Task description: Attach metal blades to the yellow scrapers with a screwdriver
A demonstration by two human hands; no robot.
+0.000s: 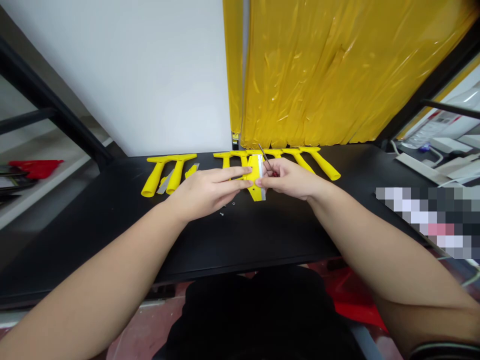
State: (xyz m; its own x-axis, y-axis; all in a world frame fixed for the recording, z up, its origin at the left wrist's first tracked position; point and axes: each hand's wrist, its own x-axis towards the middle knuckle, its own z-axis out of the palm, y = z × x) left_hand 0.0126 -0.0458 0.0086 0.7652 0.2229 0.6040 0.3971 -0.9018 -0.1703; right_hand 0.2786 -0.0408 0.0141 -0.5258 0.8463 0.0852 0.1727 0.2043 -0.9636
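A yellow scraper (256,192) with a metal blade strip along its right edge is held up over the black table, between my hands. My left hand (210,190) grips it from the left, fingers stretched across its face. My right hand (287,177) pinches the blade side with the thumb. In that same hand sits a screwdriver (266,156), its thin shaft pointing up and its red handle partly hidden by the fingers. Beneath the hands, a small screw (221,214) and a tiny ring (233,203) lie on the table.
Yellow handles (153,177) lie at the table's back left, beside loose blade pieces (165,182). Several more yellow handles (324,165) line the back edge. Behind stand a white panel (161,75) and a yellow plastic curtain (337,75). Black frame posts (67,115) flank the table (262,240).
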